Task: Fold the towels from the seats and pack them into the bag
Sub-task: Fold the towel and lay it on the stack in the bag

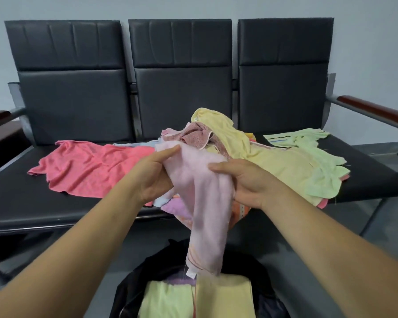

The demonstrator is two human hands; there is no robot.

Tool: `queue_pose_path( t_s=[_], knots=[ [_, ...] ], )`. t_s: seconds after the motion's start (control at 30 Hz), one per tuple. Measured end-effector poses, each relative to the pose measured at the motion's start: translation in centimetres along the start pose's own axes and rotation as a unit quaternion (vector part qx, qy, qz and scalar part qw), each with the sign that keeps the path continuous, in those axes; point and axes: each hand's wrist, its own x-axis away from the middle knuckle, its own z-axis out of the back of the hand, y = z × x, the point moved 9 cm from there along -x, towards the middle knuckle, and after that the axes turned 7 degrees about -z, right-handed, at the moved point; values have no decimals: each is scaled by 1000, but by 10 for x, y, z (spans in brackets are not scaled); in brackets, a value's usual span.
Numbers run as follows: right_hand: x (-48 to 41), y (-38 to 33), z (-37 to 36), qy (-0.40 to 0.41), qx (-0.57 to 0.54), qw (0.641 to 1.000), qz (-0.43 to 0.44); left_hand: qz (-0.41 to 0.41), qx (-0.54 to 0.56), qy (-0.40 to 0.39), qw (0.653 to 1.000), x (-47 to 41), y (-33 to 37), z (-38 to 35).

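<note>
A pink towel (pixel 200 180) is gripped at its top by the left hand (pixel 152 177) and right hand (pixel 248 182), hung above the bag (pixel 133 285) so that it can be straightened for folding.

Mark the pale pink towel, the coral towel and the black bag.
pale pink towel (pixel 207 198): head view, middle of the hanging cloth.
coral towel (pixel 90 166): head view, centre of the spread cloth.
black bag (pixel 133 288): head view, left wall.
</note>
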Motion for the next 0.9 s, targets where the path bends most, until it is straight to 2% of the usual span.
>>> queue_pose_path(
  t_s=[0.07,0.13,0.2,0.27,0.33,0.4,0.47,0.5,0.53,0.6,0.63,0.7,0.77,0.83,0.9],
  knots=[
    [-3,-12,-1,4,-55,998,37,2,-116,-62,991,1,-4,-1],
    [-5,-23,4,20,-103,993,59,39,-244,-126,961,6,-21,0],
    [-7,-29,14,50,-110,990,74,46,-302,-139,942,7,-30,4],
    [-6,-32,30,115,-54,987,95,22,-245,-116,962,4,-26,6],
    [0,-38,47,201,62,971,111,5,-144,-91,985,3,-17,6],
    [8,-45,56,262,224,934,96,9,-96,-55,994,2,-16,9],
    [12,-42,62,282,324,901,53,25,-107,-10,994,4,-19,11],
    [11,-35,67,280,319,905,20,31,-113,8,993,5,-20,11],
    [10,-26,72,266,274,924,-19,35,-111,17,993,7,-21,8],
    [7,-10,61,180,77,978,-65,30,-72,21,997,10,-19,1],
    [8,-9,52,125,-31,990,-56,16,-48,15,999,10,-16,-1],
    [12,-16,37,42,-183,982,-30,-28,-8,-14,999,12,-2,-5],
    [16,-21,26,-4,-158,987,-2,-67,6,-34,997,13,9,-6],
    [18,-15,24,7,-19,1000,4,-83,7,-21,996,13,14,-2],
    [18,-8,28,38,84,996,-6,-94,-17,2,995,14,15,5]
  ],
)
